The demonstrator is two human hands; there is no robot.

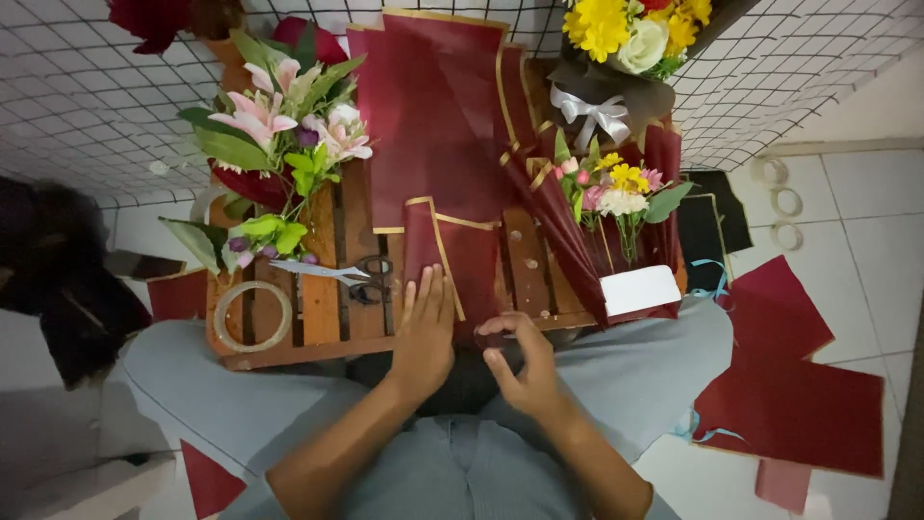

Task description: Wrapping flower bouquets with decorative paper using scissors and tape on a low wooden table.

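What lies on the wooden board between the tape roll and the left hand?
In the head view, scissors lie between the tape roll and the left hand, on bare slats.

- My left hand (423, 332) lies flat, palm down, fingers straight, together, pointing away from me.
- My right hand (520, 366) sits just beside it, fingers curled, thumb and forefinger pinched.
- Both bare forearms angle inward from my lap.

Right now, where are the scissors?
The scissors lie on the wooden crate, just left of the left hand, below the pink flowers.
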